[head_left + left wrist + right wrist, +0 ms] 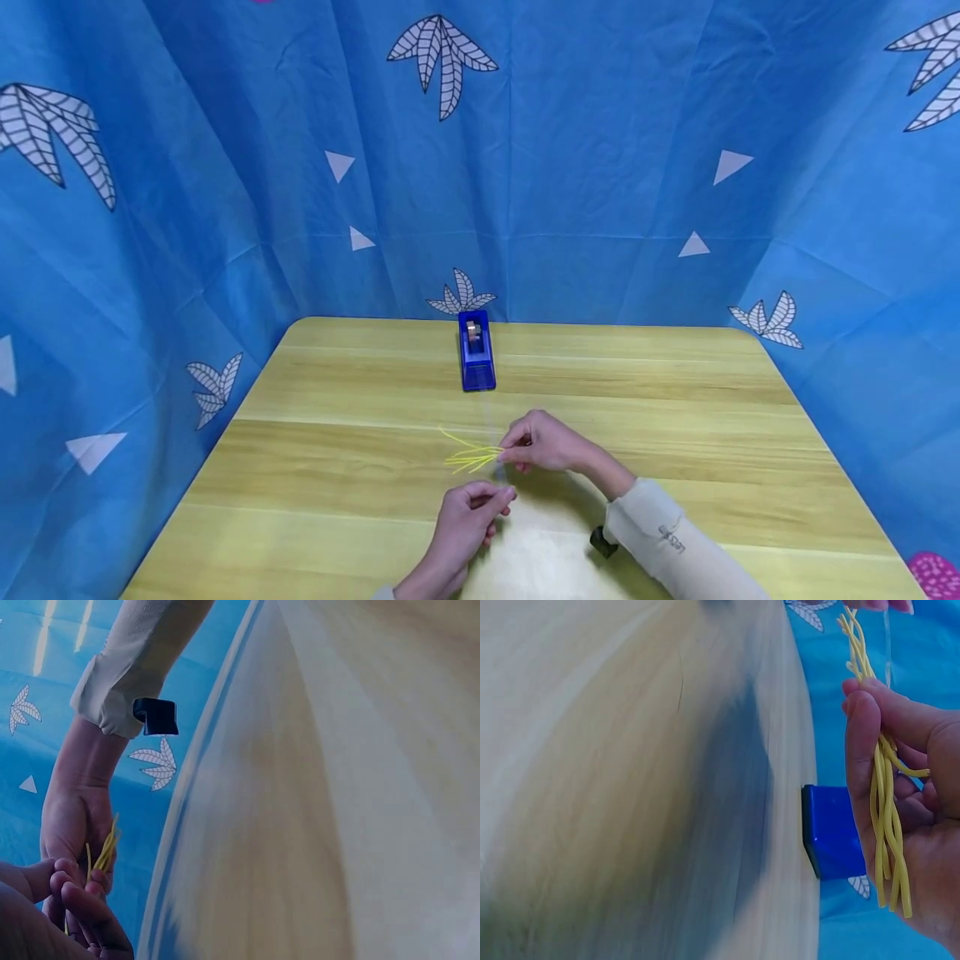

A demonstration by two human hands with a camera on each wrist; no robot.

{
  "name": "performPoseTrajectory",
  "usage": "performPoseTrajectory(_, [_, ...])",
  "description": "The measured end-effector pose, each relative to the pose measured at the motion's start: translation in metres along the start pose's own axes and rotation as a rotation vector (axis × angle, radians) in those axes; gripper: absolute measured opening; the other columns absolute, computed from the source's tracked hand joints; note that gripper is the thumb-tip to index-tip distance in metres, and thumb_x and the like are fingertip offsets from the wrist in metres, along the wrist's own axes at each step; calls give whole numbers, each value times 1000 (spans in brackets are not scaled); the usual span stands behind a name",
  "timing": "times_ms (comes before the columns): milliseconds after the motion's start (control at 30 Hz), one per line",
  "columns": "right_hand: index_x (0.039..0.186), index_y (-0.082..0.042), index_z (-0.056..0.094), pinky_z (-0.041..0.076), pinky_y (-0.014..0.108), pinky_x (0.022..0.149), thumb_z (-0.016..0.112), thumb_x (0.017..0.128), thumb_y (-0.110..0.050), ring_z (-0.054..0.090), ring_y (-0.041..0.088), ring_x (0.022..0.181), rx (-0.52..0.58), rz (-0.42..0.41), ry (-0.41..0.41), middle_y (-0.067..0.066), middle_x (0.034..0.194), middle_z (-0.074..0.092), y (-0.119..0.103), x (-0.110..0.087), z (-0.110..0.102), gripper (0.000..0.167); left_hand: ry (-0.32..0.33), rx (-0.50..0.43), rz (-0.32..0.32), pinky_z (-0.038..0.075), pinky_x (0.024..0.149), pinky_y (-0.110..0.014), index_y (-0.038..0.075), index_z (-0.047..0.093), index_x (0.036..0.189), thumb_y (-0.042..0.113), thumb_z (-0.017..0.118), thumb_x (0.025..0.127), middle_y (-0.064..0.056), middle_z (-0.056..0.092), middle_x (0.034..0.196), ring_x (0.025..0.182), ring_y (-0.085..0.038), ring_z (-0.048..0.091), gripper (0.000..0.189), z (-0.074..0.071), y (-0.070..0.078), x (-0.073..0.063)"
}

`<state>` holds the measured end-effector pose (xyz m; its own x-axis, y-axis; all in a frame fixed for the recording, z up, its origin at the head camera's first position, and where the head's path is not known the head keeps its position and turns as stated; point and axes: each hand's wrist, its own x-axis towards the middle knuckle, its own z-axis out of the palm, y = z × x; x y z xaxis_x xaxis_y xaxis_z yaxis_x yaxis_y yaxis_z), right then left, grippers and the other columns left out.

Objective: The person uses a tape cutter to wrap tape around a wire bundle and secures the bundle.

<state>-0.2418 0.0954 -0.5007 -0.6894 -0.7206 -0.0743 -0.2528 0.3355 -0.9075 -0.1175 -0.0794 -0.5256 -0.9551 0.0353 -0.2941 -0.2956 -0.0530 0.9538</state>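
My right hand (551, 443) pinches a bundle of thin yellow strands (472, 458) between thumb and forefinger, above the table. In the right wrist view the strands (885, 817) pass through the pinch, lower ends hanging along the palm. Closer to the body, my left hand (474, 518) has thumb and forefinger pressed together on the end of a clear tape strip (489, 417). That strip runs back to a blue tape dispenser (477, 354) near the table's far edge, crossing close by the strands. The left wrist view shows the left fingertips (75, 892) near the yellow bundle.
The light wooden table (337, 467) carries the dispenser near its far edge. A blue patterned curtain (585, 150) hangs behind the table and at both sides. A small black device (602, 542) shows beside the right cuff.
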Motion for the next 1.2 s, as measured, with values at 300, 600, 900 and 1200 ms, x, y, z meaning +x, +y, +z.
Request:
performPoseTrajectory(300, [93,-2,80,58,26,58,74,94,-5,64,8,61,1,0,-37,19,85,72,-4,-4,4,7,38,9,2,41,47,-16,1,75,102,28,79,92,-3,72,81,58,-7,50,28,-3,-2,-1])
performPoseTrajectory(600, [95,-3,80,60,32,60,73,94,-3,63,10,61,28,17,-53,17,88,73,-6,-7,9,7,73,35,-8,42,47,-17,3,77,103,28,79,92,-1,71,81,57,-7,50,28,-5,-5,-2])
performPoseTrajectory(900, [96,2,79,52,21,56,72,96,-8,63,8,59,70,-10,-75,23,87,72,-5,-4,9,12,97,-12,2,42,45,-16,0,77,105,26,79,92,0,70,79,53,-6,48,29,-6,-9,-2])
performPoseTrajectory(1200, [99,0,80,52,19,57,72,97,-7,64,8,60,123,28,-105,22,91,73,-5,-5,9,11,84,-53,-14,43,46,-16,-1,74,112,25,77,94,-3,72,85,55,-6,49,32,-9,-12,-1])
